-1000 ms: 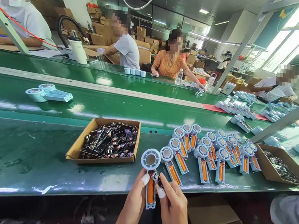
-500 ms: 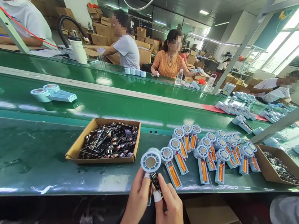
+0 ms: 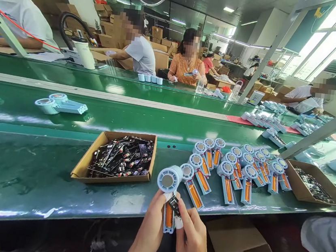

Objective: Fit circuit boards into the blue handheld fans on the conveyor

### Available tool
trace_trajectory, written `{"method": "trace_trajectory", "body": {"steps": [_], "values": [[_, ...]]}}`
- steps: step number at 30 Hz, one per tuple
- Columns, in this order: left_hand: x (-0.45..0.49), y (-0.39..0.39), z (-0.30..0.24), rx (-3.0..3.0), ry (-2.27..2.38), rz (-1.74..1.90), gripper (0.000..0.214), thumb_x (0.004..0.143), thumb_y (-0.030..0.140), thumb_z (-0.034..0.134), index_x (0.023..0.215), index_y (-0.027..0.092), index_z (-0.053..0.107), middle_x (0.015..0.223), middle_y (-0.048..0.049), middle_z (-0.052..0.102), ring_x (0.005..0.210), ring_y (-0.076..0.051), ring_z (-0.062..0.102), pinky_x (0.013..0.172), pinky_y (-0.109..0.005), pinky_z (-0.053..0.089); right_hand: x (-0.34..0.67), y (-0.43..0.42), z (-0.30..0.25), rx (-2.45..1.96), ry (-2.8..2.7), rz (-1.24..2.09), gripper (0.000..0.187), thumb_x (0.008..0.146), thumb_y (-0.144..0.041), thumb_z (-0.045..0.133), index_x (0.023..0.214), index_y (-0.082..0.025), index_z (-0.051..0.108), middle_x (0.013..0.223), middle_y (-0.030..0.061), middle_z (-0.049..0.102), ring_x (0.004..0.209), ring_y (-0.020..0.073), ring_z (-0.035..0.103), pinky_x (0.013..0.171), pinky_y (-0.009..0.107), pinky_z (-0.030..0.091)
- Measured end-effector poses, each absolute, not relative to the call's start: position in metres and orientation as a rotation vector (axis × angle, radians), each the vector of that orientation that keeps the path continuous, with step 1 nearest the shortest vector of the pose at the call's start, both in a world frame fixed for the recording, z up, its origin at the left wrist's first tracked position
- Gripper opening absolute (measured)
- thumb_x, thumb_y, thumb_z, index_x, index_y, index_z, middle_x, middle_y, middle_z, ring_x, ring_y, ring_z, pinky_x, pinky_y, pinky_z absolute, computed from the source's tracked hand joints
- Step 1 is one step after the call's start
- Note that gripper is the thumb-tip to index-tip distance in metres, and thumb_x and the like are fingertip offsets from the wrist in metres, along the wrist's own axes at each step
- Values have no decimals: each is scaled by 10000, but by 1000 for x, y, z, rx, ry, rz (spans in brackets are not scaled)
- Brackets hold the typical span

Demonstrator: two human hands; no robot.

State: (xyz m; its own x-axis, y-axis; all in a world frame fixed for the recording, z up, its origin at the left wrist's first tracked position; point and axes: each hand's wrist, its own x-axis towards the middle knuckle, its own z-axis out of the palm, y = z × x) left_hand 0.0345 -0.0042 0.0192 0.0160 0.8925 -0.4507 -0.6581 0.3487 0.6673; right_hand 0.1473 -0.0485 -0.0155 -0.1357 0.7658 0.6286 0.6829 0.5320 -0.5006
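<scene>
My left hand [image 3: 151, 222] is closed around a light blue fan-shaped housing [image 3: 169, 180] with a round grey disc in its head and an orange strip along its open handle. Between the thumb and fingers of my right hand [image 3: 193, 237] is a small black circuit board [image 3: 174, 204], tilted over the upper handle. White covers wrap some of my fingertips. Just right of the held housing, several similar housings [image 3: 194, 194] lie on the bench, with orange strips and red wires showing in their handles.
A cardboard tray of black circuit boards [image 3: 77, 171] sits left of my hands, and another cardboard tray [image 3: 297, 187] of small parts at the right. Blue housings [image 3: 63, 105] lie on the green belt [image 3: 132, 115]. A slanted metal post [image 3: 323, 129] stands at right. Co-workers sit opposite.
My left hand has turned the housing so its handle and orange strip show more. The circuit board stays in my right hand, near the handle. A co-worker opposite has brought a blue piece before the chest.
</scene>
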Motion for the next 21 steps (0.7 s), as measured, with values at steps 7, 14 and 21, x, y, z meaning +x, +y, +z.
{"method": "trace_trajectory", "body": {"steps": [7,14,21], "values": [[36,-3,23,365,1005,1260,235,707,397,742,802,202,651,725,39,657,698,-147,626,673,-251,530,149,-49,-10,-1300,-1919,26,657,981,-91,381,1602,-270,264,832,45,603,655,171,625,578,267,558],[37,-9,6,610,1144,1304,478,832,483,654,1241,246,584,1343,-90,644,1328,-287,535,1055,-365,462,141,-37,-4,-1448,-1940,30,592,971,-113,355,1556,-195,370,843,73,663,658,195,673,568,269,560],[32,-13,-2,713,1360,1260,502,873,473,624,1318,257,542,1478,-114,558,1444,-299,424,1154,-403,372,134,-34,3,-1617,-2282,49,746,861,-52,435,1586,-142,289,773,57,711,560,218,687,488,261,520]]}}
